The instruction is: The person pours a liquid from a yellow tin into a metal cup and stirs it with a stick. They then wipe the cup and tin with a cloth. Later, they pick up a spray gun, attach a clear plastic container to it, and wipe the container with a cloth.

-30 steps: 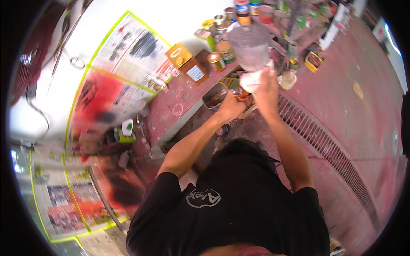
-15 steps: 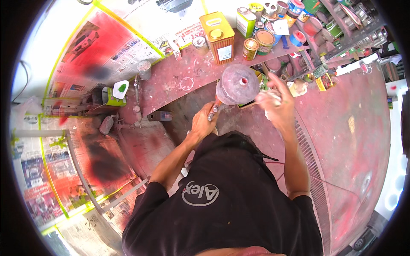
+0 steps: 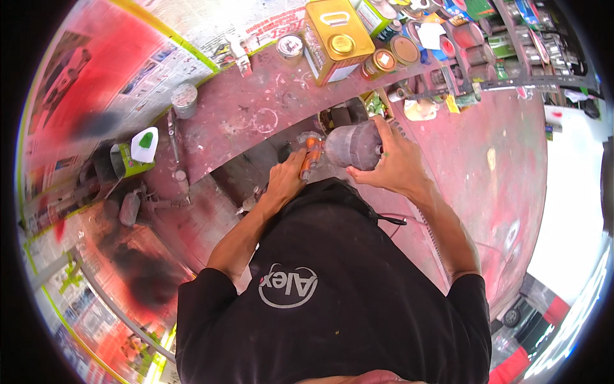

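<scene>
My left hand (image 3: pixel 284 180) is closed around the orange-handled spray gun (image 3: pixel 309 155), held just above the edge of the red-stained workbench (image 3: pixel 256 115). The gun's grey, paint-smeared cup (image 3: pixel 350 146) points sideways to the right. My right hand (image 3: pixel 398 165) wraps the cup's end, fingers spread over it. Both forearms reach forward from my black shirt.
A yellow rectangular tin (image 3: pixel 336 38) and several round paint cans (image 3: pixel 384 61) stand at the back of the bench. A small grey tin (image 3: pixel 184 99) and a green-and-white bottle (image 3: pixel 137 153) sit to the left. Newspaper (image 3: pixel 128 64) covers the wall. A can-filled shelf (image 3: pixel 511 45) is at right.
My right hand moved from beside the cup onto its end and now grips it. Both hands came lower and nearer to my body, and the view shifted toward the bench.
</scene>
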`<state>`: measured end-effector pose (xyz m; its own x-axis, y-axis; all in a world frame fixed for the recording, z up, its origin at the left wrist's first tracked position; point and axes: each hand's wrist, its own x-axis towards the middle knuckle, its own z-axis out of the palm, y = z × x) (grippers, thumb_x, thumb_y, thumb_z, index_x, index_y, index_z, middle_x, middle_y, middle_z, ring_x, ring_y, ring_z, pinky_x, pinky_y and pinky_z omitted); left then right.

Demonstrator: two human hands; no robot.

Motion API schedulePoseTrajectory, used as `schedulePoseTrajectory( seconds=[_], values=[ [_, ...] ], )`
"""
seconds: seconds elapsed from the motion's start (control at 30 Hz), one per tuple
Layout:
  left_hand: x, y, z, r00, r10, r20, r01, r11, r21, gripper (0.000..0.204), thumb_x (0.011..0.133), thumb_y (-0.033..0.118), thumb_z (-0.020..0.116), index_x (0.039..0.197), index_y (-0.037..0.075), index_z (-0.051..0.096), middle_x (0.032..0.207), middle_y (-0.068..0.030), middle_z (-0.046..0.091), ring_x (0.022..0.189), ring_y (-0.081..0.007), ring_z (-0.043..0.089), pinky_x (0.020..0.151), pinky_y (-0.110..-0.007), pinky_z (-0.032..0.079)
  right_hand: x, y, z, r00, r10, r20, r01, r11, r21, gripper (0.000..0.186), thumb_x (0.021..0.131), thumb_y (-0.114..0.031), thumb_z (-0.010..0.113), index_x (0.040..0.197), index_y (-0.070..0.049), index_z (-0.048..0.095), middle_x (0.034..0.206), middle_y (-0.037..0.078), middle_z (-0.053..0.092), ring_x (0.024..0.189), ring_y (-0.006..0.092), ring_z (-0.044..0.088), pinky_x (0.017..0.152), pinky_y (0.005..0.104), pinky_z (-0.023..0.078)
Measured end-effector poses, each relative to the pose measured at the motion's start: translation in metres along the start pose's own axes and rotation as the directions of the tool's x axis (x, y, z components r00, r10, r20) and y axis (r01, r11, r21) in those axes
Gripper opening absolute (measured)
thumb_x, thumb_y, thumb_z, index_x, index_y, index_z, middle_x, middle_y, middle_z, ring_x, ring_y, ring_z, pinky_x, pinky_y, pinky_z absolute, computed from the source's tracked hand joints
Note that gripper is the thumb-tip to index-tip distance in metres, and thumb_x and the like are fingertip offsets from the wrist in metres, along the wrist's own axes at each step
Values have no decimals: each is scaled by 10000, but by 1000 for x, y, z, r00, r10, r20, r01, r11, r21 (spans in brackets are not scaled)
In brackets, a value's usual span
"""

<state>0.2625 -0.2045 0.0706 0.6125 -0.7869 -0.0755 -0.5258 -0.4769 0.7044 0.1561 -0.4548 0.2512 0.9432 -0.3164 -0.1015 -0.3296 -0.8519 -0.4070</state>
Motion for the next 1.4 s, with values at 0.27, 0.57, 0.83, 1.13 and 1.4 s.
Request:
schedulePoseTrajectory(
  seconds=[0.27,0.57,0.83,1.13,1.4],
  values=[
    [26,14,13,981,144,127,-141,989,-38,618,880,199,724,1442,51,513,1240,-201,687,899,-476,709,742,-570,572,-36,14,-15,988,153,-28,-153,988,-24,1142,644,-600,908,1496,-13,425,1153,269,671,961,446,724,831,538,580],
    [27,59,32,946,268,183,-247,960,-132,616,840,148,755,1414,48,556,1250,-209,684,948,-471,702,787,-559,568,-102,28,-33,962,254,-100,-247,966,82,1209,610,-560,949,1541,-25,394,1300,239,640,1115,423,692,922,548,554],
    [56,138,29,815,493,306,-303,812,-499,226,929,66,705,1146,7,693,916,-222,702,814,-419,681,738,-443,536,-140,57,-5,883,287,-371,-60,854,517,1263,479,-443,1061,1513,-26,468,1444,157,621,1308,298,634,1136,439,493],
    [66,287,-69,727,685,58,-502,587,-635,1139,634,378,1004,1566,43,440,1590,-213,471,1460,-423,464,1183,-537,395,-178,70,-58,737,255,-627,295,713,636,1146,526,-254,1016,1510,-35,470,1369,151,665,1253,259,662,1107,411,500],
    [83,421,-86,87,940,330,-996,93,-2,787,632,401,944,1373,281,706,1581,-121,508,1306,-446,555,1054,-556,507,-189,76,-60,654,231,-720,361,741,566,1263,507,-313,1027,1565,-69,382,1340,232,664,1237,410,673,1031,486,541]
  ],
)
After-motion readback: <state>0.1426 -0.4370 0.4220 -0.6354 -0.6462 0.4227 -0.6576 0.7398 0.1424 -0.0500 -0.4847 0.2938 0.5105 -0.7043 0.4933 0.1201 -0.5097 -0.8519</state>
